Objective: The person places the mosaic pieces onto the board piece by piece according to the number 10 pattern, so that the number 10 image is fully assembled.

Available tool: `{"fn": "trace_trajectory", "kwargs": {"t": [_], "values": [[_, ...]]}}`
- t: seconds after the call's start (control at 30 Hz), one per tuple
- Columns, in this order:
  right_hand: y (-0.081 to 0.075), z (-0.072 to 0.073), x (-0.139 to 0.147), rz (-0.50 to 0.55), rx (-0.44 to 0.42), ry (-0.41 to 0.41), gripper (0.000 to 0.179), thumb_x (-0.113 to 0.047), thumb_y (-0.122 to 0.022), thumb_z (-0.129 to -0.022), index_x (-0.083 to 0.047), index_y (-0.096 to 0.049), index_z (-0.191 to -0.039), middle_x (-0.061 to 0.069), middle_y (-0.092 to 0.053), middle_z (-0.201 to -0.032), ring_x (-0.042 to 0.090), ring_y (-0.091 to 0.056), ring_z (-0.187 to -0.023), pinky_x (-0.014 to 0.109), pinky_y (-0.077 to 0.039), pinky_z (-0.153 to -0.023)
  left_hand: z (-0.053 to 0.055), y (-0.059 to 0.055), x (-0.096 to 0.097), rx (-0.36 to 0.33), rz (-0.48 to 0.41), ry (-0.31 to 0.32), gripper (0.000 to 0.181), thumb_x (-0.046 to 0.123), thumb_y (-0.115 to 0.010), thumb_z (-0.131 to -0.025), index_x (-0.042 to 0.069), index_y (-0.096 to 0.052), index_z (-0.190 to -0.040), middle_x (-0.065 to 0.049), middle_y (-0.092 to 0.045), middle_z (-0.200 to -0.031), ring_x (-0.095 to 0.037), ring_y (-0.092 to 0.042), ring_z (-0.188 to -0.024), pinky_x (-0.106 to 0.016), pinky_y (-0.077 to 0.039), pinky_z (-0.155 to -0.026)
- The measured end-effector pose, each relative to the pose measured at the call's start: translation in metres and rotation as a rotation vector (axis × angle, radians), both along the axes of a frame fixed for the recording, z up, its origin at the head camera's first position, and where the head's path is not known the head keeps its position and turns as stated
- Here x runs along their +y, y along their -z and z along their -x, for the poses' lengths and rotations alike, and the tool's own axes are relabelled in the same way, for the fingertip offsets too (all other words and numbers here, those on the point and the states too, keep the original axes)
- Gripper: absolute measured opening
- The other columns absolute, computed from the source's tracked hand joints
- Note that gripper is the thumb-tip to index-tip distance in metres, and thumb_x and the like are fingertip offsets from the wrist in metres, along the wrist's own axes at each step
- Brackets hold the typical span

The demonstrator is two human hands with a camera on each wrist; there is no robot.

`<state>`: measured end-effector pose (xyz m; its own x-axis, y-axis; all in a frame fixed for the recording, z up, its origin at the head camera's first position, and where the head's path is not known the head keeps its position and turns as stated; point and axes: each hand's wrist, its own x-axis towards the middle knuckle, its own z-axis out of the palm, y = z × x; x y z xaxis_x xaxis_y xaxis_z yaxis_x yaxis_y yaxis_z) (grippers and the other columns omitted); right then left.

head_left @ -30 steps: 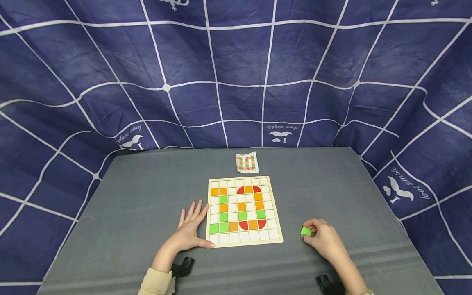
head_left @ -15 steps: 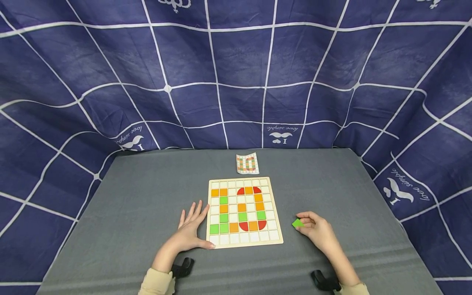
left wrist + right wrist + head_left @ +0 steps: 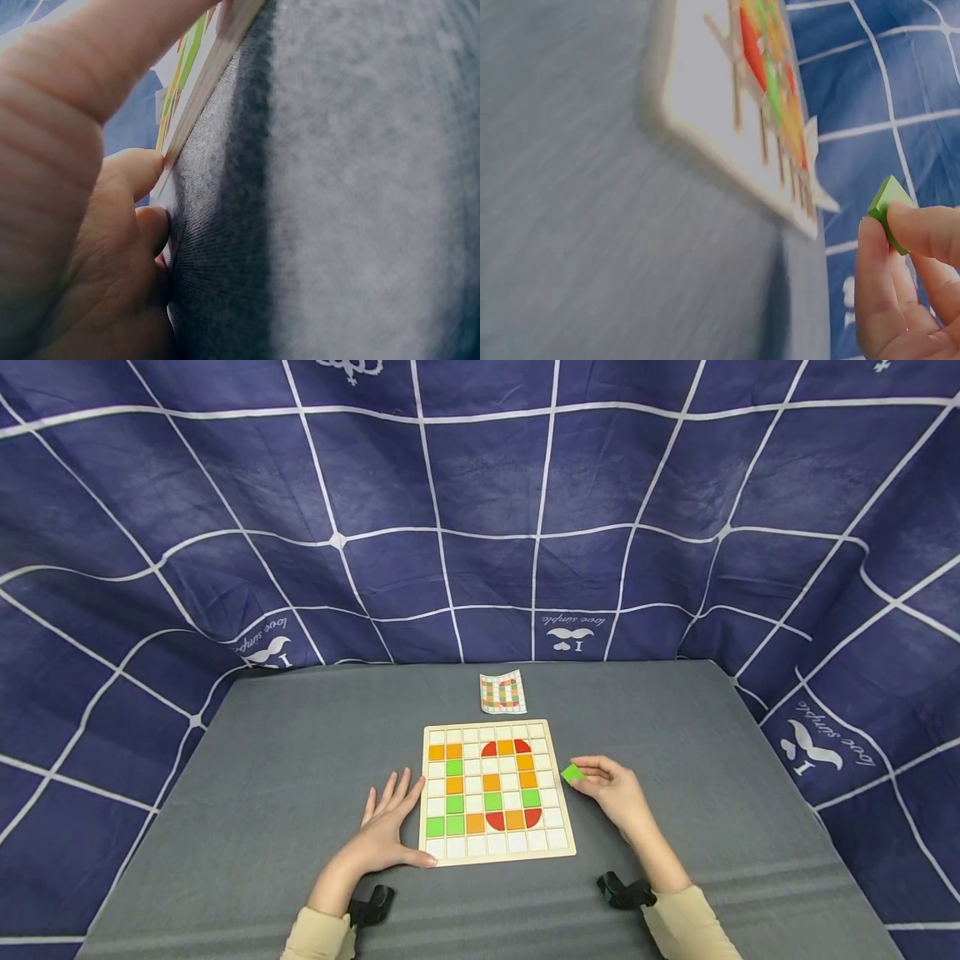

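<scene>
A square wooden grid board lies on the grey table, with orange and green square tiles and red rounded tiles set in some of its cells. My left hand is spread along the board's left side, thumb at the near left corner and index finger touching the left edge; in the left wrist view the thumb and fingers meet that edge. Just off the board's right edge, my right hand pinches a green square tile between thumb and fingers. The right wrist view shows this green tile held above the table.
Behind the board lies a small paper card printed with a coloured grid pattern. A dark blue curtain with white lines hangs round the back and sides of the grey table.
My right hand has carried the green tile leftward and away from me, from the table at the right to beside the board's right edge. The left hand has stayed in place.
</scene>
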<state>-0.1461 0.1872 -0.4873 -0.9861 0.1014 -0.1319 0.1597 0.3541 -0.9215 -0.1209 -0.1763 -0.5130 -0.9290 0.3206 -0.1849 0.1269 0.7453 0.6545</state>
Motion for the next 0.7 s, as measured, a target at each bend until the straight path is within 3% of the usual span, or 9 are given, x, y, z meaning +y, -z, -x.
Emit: {"fn": "trace_trajectory", "kwargs": {"t": [0.37,0.7], "values": [[-0.007,0.027,-0.042,0.056,0.011,-0.086,0.033,-0.004,-0.073,-0.087,-0.002,-0.070,-0.120,0.017,-0.072,-0.110,0.015,-0.071,-0.093,0.021,-0.057,-0.078,-0.001,-0.001,0.000,0.013,0.005,-0.001,0.132,0.045,-0.095,-0.055,0.010,-0.019,-0.158,-0.019,-0.003,-0.165,-0.043,0.003,-0.152,-0.063,0.011,-0.117],[-0.007,0.043,-0.073,-0.022,0.003,-0.120,0.026,-0.007,-0.073,-0.086,-0.010,-0.076,-0.112,0.009,-0.074,-0.103,0.012,-0.068,-0.084,0.026,-0.056,-0.074,-0.001,-0.001,0.000,0.016,0.009,-0.001,0.132,0.045,-0.095,-0.055,0.010,-0.020,-0.158,-0.019,-0.004,-0.165,-0.042,0.003,-0.152,-0.063,0.011,-0.117]]}}
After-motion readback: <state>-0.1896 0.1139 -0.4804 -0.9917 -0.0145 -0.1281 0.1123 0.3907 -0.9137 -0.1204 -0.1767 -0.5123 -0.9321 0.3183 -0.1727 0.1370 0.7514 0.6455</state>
